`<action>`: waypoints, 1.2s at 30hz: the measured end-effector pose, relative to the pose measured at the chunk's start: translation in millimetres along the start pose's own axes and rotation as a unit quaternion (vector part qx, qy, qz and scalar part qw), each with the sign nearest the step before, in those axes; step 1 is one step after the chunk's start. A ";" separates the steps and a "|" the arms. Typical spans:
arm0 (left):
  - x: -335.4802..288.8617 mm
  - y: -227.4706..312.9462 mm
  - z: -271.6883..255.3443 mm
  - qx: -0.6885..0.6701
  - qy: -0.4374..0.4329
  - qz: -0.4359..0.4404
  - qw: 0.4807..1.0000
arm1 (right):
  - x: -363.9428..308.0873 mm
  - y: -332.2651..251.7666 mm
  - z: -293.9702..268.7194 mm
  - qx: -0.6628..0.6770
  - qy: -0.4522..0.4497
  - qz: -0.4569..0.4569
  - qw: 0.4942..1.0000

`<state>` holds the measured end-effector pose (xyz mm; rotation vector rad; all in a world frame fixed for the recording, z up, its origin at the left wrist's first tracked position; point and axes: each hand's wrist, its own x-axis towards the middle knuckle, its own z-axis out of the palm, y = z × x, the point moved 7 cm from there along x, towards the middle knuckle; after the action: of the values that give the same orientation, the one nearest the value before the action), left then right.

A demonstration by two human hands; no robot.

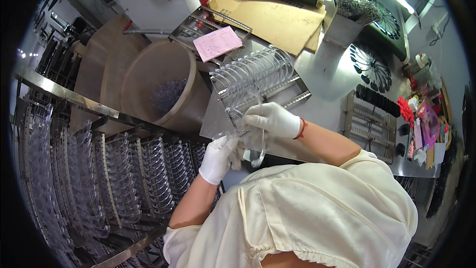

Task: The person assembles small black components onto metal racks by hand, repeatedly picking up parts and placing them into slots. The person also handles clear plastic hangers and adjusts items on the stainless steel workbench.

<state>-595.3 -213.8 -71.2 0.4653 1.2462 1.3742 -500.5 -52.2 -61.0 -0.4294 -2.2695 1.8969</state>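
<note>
White gloves cover both of my hands, which meet in front of my chest at the near left of the metal table. My right hand (273, 120) pinches a clear curved plastic lens (258, 146) whose lower end hangs down. Close beside it, my left hand (218, 160) is closed with its fingertips at the lens's left side; the glove hides the exact grip. Just beyond my hands, a metal rack (299, 91) carries a row of similar clear curved lenses (263, 69), standing upright side by side.
Left of the table stands a large brown bin (191, 77) with clear pieces inside. Shelving (69, 92) with racks of clear lenses fills the left. A pink sheet (218, 43), cardboard (267, 17), dark lenses (371, 67) and another rack (367, 124) lie farther off.
</note>
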 end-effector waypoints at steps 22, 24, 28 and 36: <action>45.0 85.6 -16.7 0.176 -0.046 0.337 0.924 | 27.6 52.4 -18.1 -0.529 0.088 0.043 0.843; 65.5 47.5 2.4 0.161 -0.141 0.261 0.941 | 10.0 47.7 -41.4 -0.439 0.151 0.033 0.885; 112.5 10.4 1.6 0.222 -0.159 0.221 0.936 | -38.5 59.2 -77.4 -0.280 0.199 0.194 0.919; 90.8 23.7 -16.6 0.067 -0.017 0.319 0.945 | -124.3 47.3 -120.0 -0.219 0.212 0.184 0.934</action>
<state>-643.7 -134.2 -91.3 1.0506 1.2132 1.8091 -341.5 28.7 -76.7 -1.2671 -2.3975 1.2200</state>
